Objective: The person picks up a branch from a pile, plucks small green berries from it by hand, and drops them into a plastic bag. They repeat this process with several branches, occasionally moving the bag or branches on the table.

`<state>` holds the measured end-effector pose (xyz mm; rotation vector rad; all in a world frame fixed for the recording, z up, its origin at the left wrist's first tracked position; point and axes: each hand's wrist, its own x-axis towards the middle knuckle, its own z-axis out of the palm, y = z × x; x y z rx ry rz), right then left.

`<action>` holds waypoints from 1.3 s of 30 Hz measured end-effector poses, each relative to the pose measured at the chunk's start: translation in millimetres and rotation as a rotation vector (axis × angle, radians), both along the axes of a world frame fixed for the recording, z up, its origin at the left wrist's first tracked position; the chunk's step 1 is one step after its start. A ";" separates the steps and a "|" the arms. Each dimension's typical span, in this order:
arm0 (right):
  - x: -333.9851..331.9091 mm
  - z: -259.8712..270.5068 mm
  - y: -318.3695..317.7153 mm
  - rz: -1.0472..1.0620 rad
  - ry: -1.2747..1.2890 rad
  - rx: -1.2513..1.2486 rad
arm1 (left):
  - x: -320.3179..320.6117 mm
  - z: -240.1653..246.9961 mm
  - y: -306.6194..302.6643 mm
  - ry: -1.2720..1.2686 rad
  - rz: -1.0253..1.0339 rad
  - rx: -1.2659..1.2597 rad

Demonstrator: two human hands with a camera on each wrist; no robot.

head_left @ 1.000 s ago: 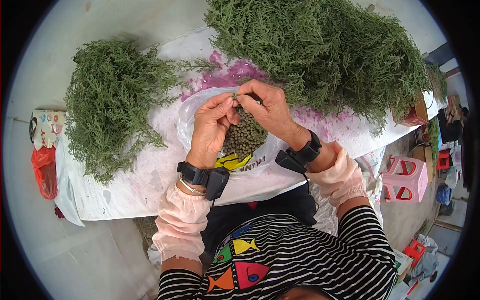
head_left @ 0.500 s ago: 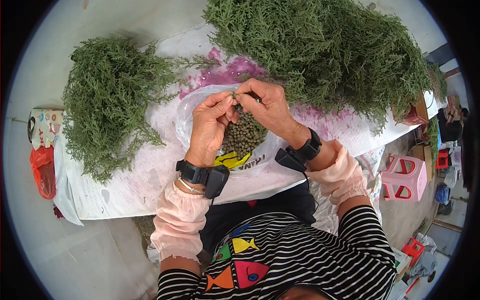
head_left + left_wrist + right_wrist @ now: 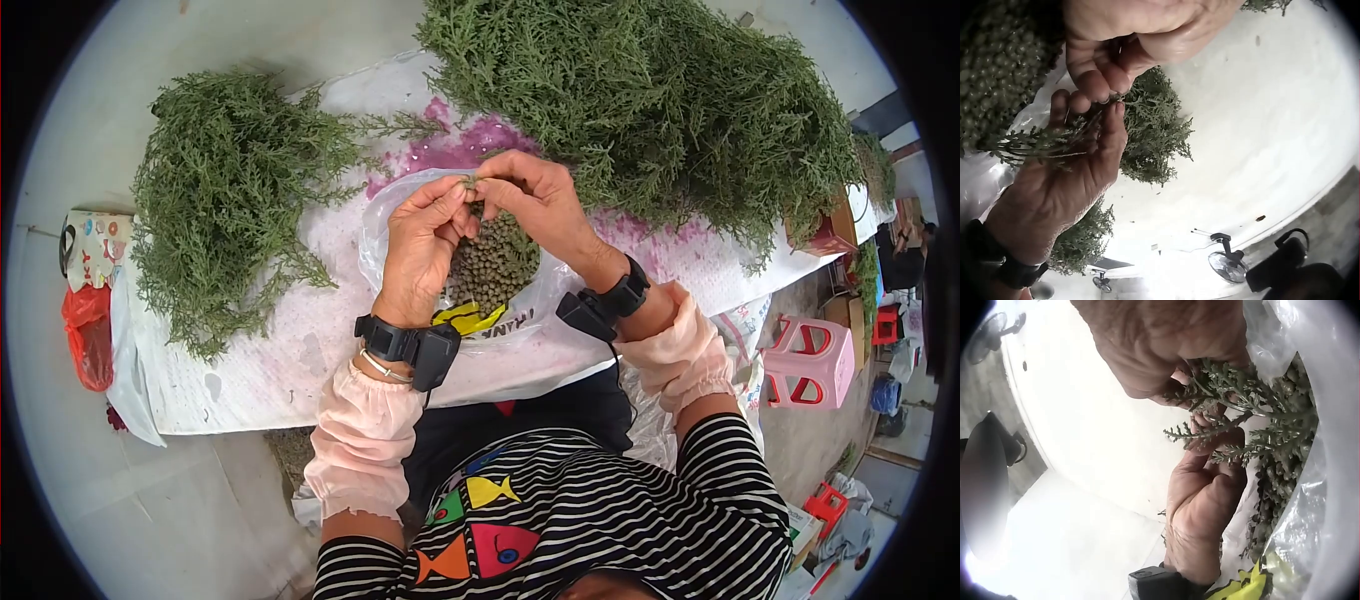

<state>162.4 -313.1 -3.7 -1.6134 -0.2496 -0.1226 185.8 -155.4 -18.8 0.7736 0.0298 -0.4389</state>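
Observation:
Both hands meet at the fingertips over a clear plastic bag (image 3: 378, 238) of small round grey-green cones (image 3: 487, 275). My right hand (image 3: 540, 212) pinches a leafy conifer sprig (image 3: 1250, 419), whose stems hang under the palm toward the bag in the right wrist view. From the other side, my left hand (image 3: 418, 245) has thumb and index finger pinched on the sprig's end. In the left wrist view the right hand (image 3: 1063, 187) is below, stems lying across its palm. The pinched end is mostly hidden by fingers.
A large heap of conifer branches (image 3: 640, 110) covers the table's far right; a smaller heap (image 3: 235, 200) lies on the left. The white table cover (image 3: 270, 385) has purple stains. A pink stool (image 3: 810, 360) stands on the floor at right; a red bag (image 3: 88, 335) hangs at left.
My right hand's fingers and thumb have shifted slightly at the sprig, showing more of its green end between the fingertips. The left hand has stayed nearly in place.

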 end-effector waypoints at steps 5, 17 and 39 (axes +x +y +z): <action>0.0 -2.0 -0.7 -0.014 0.015 0.017 | -0.8 -1.4 0.5 0.003 -0.022 -0.018; -1.0 -5.5 -0.5 -0.077 -0.052 -0.147 | 1.2 -7.5 2.6 0.113 -0.103 -0.132; -1.6 -5.5 -0.9 -0.052 -0.109 -0.201 | 1.7 -8.4 3.8 0.096 -0.132 -0.087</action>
